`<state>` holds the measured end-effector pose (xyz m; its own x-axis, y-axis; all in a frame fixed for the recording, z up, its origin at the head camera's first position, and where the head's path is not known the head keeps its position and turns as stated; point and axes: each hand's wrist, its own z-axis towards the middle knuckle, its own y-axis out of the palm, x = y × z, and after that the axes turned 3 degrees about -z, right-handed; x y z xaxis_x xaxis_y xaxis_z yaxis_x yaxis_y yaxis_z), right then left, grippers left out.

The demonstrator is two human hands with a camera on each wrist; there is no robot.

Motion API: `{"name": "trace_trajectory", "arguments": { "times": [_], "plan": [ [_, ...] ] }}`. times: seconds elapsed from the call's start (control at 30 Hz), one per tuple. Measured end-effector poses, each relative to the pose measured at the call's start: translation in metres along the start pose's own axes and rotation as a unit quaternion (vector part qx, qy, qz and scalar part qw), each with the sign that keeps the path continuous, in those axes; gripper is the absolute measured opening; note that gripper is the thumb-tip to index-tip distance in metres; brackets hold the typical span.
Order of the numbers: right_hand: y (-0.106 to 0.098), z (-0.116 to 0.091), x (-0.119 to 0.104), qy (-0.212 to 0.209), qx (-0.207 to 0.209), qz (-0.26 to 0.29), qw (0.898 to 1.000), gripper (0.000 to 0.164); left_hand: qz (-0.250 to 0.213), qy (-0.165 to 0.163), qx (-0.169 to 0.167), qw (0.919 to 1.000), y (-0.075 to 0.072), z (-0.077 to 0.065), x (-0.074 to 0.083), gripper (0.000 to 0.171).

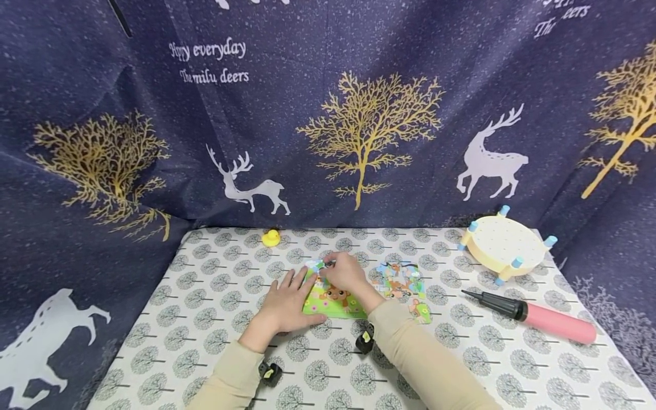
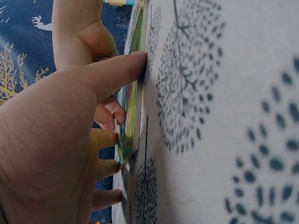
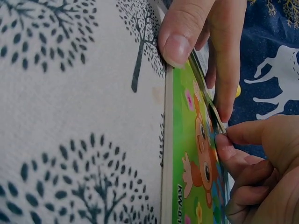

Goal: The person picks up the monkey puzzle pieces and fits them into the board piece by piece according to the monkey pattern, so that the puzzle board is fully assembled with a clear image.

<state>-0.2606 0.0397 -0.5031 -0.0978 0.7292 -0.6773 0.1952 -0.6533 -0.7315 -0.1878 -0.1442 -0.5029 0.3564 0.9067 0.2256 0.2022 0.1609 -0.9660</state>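
Note:
A flat puzzle board point(image 1: 333, 306) with a cartoon monkey on a green ground lies on the cloth in front of me. My left hand point(image 1: 288, 303) spreads over its left side with straight fingers; in the left wrist view the thumb point(image 2: 133, 65) rests at the board's near edge. At the upper left of the board, my right hand point(image 1: 344, 274) pinches a thin puzzle piece point(image 3: 216, 119) between thumb and index finger. The piece stands tilted up from the picture, with the left fingertips right beside it. Part of the board is hidden under the right hand.
Right of the board lie several colourful puzzle pieces point(image 1: 402, 285) grouped together. A yellow rubber duck point(image 1: 271, 238) sits at the back left. At the right are a round cream stand with blue-tipped pegs point(image 1: 504, 245) and a pink and black hand pump point(image 1: 543, 319).

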Motion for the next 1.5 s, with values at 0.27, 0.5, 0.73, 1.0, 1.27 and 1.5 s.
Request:
{"name": "trace_trajectory", "arguments": {
  "times": [0.27,0.5,0.73,1.0,1.27,1.5],
  "plan": [
    [-0.009,0.0,0.01,-0.046,-0.03,0.011,0.998,0.038,0.004,-0.003,-0.007,1.0,-0.003,0.001,-0.001,0.107],
    [-0.036,-0.008,0.036,-0.075,-0.034,0.032,0.996,0.032,-0.002,-0.001,-0.017,0.9999,-0.005,0.0,0.002,0.105],
    [-0.08,-0.02,0.075,-0.066,-0.01,0.024,0.998,0.032,-0.004,-0.008,-0.017,0.9998,-0.004,0.003,0.008,0.101],
    [-0.122,-0.031,0.108,-0.016,0.021,-0.013,1.0,0.035,0.011,-0.003,-0.017,0.9998,-0.005,0.002,0.011,0.088],
    [-0.124,-0.037,0.123,0.022,-0.011,-0.062,0.998,0.045,0.006,-0.005,-0.013,0.9999,-0.002,0.002,0.011,0.087],
    [-0.116,-0.039,0.122,0.048,-0.01,-0.095,0.994,0.063,0.01,-0.006,-0.012,0.9999,0.0,0.006,0.012,0.088]
  ]
}}
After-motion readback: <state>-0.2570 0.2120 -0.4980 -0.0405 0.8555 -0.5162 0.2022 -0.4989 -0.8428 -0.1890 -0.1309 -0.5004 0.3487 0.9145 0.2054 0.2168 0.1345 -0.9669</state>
